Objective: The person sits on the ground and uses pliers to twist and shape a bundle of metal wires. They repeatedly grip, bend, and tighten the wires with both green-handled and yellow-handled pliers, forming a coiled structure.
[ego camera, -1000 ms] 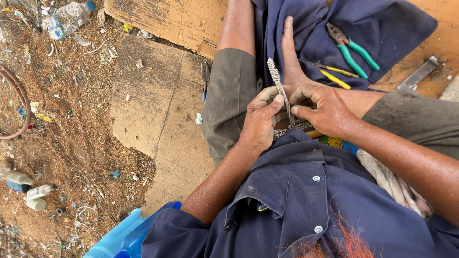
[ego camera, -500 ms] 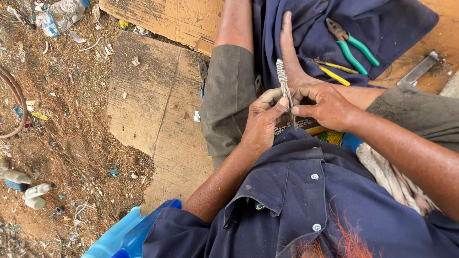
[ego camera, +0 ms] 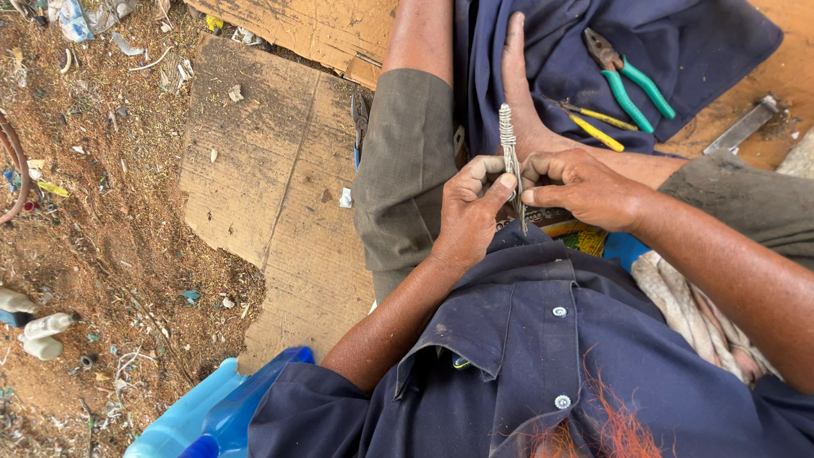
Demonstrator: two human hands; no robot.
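Note:
I sit on flattened cardboard [ego camera: 280, 161] with my legs stretched out. A short bundle of grey wires [ego camera: 510, 151], wound tight at its upper end, stands upright between both hands. My left hand [ego camera: 469, 216] pinches the bundle from the left, thumb and forefinger on the strands. My right hand [ego camera: 579, 185] grips it from the right at the same height. Loose wire ends hang below the fingers. Both hands hover over my lap, just above my dark blue shirt [ego camera: 543, 356].
Green-handled pliers [ego camera: 629, 75] and a yellow-handled tool [ego camera: 596, 123] lie on a blue cloth [ego camera: 704, 38] beyond my bare foot [ego camera: 521, 93]. A metal bar [ego camera: 746, 124] lies at right. A blue plastic container [ego camera: 216, 411] sits at lower left. Littered dirt and small bottles [ego camera: 38, 335] lie left.
Both hands have lifted the wire bundle slightly and moved their grip lower, so more of the wound upper end stands clear of the fingers.

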